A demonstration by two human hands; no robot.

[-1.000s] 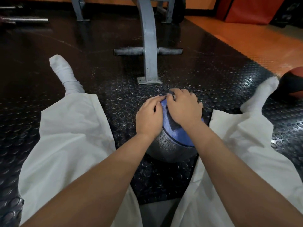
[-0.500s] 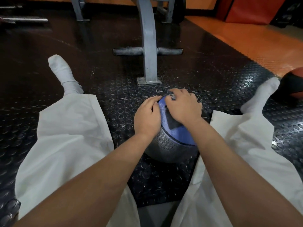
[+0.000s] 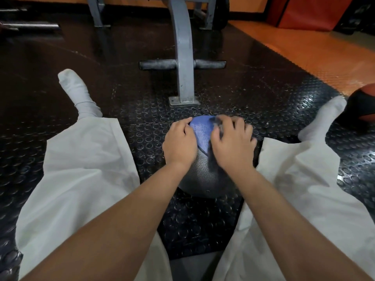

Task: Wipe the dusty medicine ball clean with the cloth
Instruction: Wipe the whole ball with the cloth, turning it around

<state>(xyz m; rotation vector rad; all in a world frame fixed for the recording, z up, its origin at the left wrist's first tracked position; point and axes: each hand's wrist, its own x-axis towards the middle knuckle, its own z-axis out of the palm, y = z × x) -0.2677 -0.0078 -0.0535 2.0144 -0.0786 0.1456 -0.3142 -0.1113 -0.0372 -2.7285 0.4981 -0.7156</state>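
A grey and blue medicine ball (image 3: 205, 175) sits on the black studded mat between my spread legs. My left hand (image 3: 179, 142) cups its upper left side, fingers curled over the top. On the upper right side, my right hand (image 3: 233, 145) presses a dark grey cloth (image 3: 219, 126) against the ball, fingers bent over it. Most of the cloth is hidden under that hand, and its visible edge is blurred. The ball's blue panel (image 3: 202, 132) shows between the two hands.
A grey bench frame (image 3: 183, 57) with a crossbar stands just beyond the ball. Beside my right foot lies a red and black ball (image 3: 363, 106). The orange floor (image 3: 304, 53) begins at the back right. A barbell (image 3: 30, 25) lies at the far left.
My right hand has slid the cloth rightwards over the ball, uncovering more of the blue panel. My left hand has stayed on the ball's left side.
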